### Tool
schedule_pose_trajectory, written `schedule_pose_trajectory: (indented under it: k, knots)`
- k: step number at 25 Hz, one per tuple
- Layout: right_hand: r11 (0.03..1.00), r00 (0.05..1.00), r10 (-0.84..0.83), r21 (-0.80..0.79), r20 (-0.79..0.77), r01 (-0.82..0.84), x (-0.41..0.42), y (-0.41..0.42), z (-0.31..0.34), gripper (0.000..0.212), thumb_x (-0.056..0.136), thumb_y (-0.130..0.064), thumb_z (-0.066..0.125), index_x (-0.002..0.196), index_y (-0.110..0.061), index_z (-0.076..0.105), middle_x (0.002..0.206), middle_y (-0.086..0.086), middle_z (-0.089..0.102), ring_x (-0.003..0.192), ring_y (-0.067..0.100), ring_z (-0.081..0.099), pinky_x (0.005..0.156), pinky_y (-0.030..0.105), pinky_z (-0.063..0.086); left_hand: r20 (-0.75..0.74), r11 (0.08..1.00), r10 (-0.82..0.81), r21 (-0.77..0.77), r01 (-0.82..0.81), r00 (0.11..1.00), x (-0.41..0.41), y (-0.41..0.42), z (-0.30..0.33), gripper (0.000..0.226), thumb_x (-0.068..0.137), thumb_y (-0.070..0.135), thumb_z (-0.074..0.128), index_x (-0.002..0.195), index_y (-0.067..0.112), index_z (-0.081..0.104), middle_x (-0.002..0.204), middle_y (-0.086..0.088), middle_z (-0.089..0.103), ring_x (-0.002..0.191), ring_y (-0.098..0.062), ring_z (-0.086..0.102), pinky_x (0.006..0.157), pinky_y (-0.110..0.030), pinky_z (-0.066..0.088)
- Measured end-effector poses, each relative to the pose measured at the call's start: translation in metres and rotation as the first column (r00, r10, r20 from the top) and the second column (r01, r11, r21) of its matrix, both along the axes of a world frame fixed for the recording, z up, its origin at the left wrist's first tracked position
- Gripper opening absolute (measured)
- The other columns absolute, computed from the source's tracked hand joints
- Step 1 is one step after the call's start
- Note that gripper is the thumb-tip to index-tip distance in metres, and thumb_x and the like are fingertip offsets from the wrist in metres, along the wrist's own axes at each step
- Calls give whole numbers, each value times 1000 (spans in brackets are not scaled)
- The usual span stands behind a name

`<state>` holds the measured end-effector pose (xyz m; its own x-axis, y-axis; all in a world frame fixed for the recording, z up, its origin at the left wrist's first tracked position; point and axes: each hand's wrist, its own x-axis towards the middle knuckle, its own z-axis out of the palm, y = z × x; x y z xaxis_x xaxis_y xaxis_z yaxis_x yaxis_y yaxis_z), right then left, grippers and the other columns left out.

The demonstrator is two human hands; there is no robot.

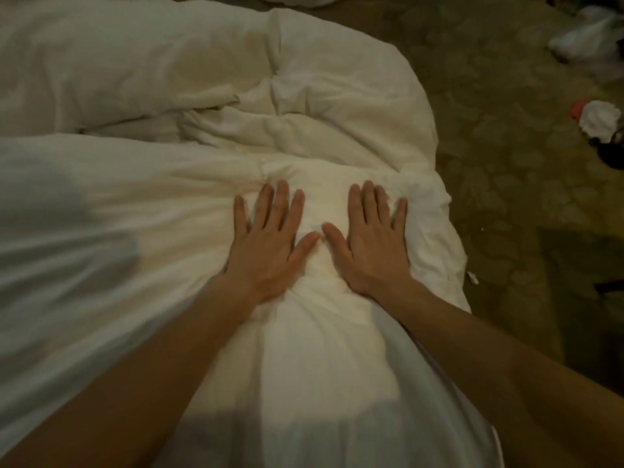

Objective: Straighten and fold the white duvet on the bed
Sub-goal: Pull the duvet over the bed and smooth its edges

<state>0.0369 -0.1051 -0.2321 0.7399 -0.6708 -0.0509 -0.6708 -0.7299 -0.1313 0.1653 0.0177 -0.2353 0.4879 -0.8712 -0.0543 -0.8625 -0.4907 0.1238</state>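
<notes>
The white duvet [135,214] covers the bed and fills the left and middle of the view, with bunched folds and creases in its centre and a rounded edge on the right. My left hand [270,238] lies flat on it, palm down, fingers spread. Beside it my right hand [368,241] presses flat in the same way, thumbs nearly touching. A raised ridge of fabric runs between the two hands toward me. Neither hand grips any cloth.
A dark patterned floor [506,146] lies to the right of the bed. On it are a white bag [587,38] at the top right and a crumpled white and red item [597,119] below it. A small white scrap [472,278] lies near the bed edge.
</notes>
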Motion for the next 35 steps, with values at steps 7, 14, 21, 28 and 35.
schedule_pose_trajectory:
  k: [7, 14, 21, 28, 35]
  knots:
    - [1000, 1000, 0, 22, 8, 0, -52, -12, -12, 90, 96, -70, 2, 160, -7, 11, 167, 18, 10, 155, 31, 4, 125, 49, -1, 54, 996, 65, 59, -68, 996, 33, 33, 4, 85, 90, 68, -7, 159, 20, 7, 166, -9, -4, 152, -31, -4, 117, -63, -3]
    - [997, 998, -48, 68, 41, 45, -56, 29, 21, 99, 83, -82, -11, 161, -21, -6, 169, 5, -12, 154, 24, -16, 123, 53, -10, 75, 999, 33, 11, -34, 997, -10, 76, 33, 80, 93, 67, -10, 158, 25, 7, 166, -7, 1, 152, -32, -1, 114, -68, 0]
    - [995, 964, -57, 93, 261, 34, 34, -49, 85, 95, 87, -79, 1, 162, -20, 0, 169, 2, -8, 155, 19, -13, 124, 47, -12, 44, 981, 170, -105, -165, 984, 83, -11, 92, 82, 88, 70, -9, 157, 26, -6, 166, -4, -8, 152, -24, -8, 120, -53, -8]
    - [996, 952, -52, 89, 301, 26, 110, -158, 128, 101, 86, -82, 0, 160, -15, 13, 168, 9, 12, 155, 24, 5, 125, 51, 2, 20, 985, 107, -136, -103, 994, 181, -80, 167, 79, 92, 66, 0, 158, 22, 2, 165, -3, 9, 152, -18, 5, 123, -45, 0]
    - [987, 968, 22, 151, 249, -62, 258, -268, 62, 91, 91, -76, 6, 161, -17, 7, 169, 3, 7, 155, 20, -2, 125, 50, -4, 1, 999, 49, -16, -49, 999, 279, -284, 101, 79, 91, 68, 3, 156, 26, 20, 164, 1, 17, 152, -19, 10, 123, -50, 0]
